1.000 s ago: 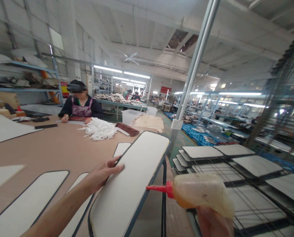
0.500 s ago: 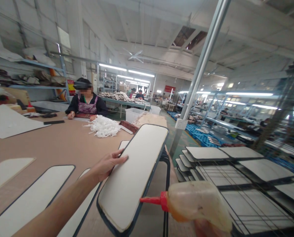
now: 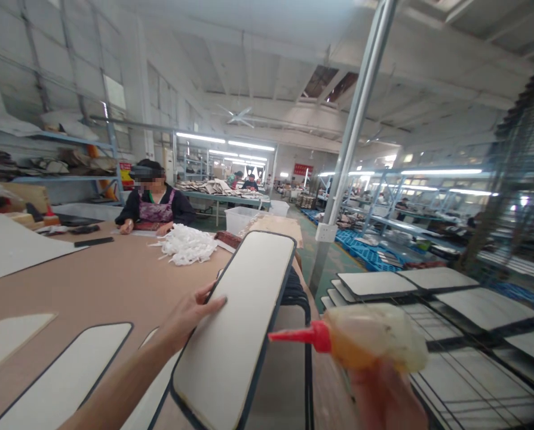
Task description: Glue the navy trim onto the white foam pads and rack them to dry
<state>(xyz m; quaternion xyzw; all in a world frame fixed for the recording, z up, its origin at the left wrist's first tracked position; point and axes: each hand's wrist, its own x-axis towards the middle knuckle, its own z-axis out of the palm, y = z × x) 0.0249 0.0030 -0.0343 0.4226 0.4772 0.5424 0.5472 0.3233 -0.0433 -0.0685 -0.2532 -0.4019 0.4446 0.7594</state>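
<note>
A long white panel (image 3: 236,322) with rounded corners and a dark edge is tilted up in front of me. My left hand (image 3: 195,316) grips its left side, thumb on the white face and fingers behind. My right hand (image 3: 383,388), blurred and partly cut off by the lower edge, is wrapped round a translucent squeeze bottle (image 3: 374,334) of amber liquid. The bottle's red nozzle (image 3: 296,336) points left, its tip just beside the panel's right edge. Under the held panel lies a stack of similar dark-edged panels (image 3: 285,364).
More white panels (image 3: 70,376) lie on the brown table (image 3: 128,286) at left. A heap of white strips (image 3: 187,243) is farther back, near a seated co-worker (image 3: 155,206). At right, a wire rack (image 3: 446,370) bears several panels, beside a metal post (image 3: 347,149).
The bottle has risen and its nozzle tip has come away from the panel's edge to the right. My left hand keeps its hold on the panel. The view has shifted slightly.
</note>
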